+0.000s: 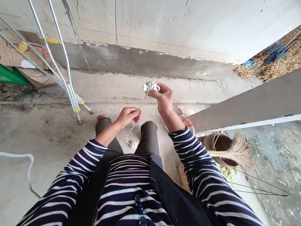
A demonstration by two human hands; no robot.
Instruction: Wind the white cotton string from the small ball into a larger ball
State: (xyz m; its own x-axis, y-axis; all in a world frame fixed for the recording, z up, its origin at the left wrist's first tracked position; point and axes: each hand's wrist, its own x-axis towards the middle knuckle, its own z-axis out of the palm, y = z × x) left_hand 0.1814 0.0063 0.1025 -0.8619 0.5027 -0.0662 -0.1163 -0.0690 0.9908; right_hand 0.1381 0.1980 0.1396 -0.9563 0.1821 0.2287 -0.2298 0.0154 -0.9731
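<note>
My right hand (164, 97) is closed on a loose bundle of white cord (150, 87), held out in front of me above my knees. From the bundle a strand slants down to my left hand (130, 116), whose fingers pinch it. Below that hand, the strand hangs on, kinked and wavy, between my legs. It leads toward a small wound ball of white cord (133, 145), which sits low between my thighs.
Metal crutches (67, 75) lean at the left by a cardboard box (37, 59). A straw broom (237, 150) lies across a bucket (211, 141) at the right, beside a low wall (246, 100). A white hose (29, 169) curves over the floor at the left.
</note>
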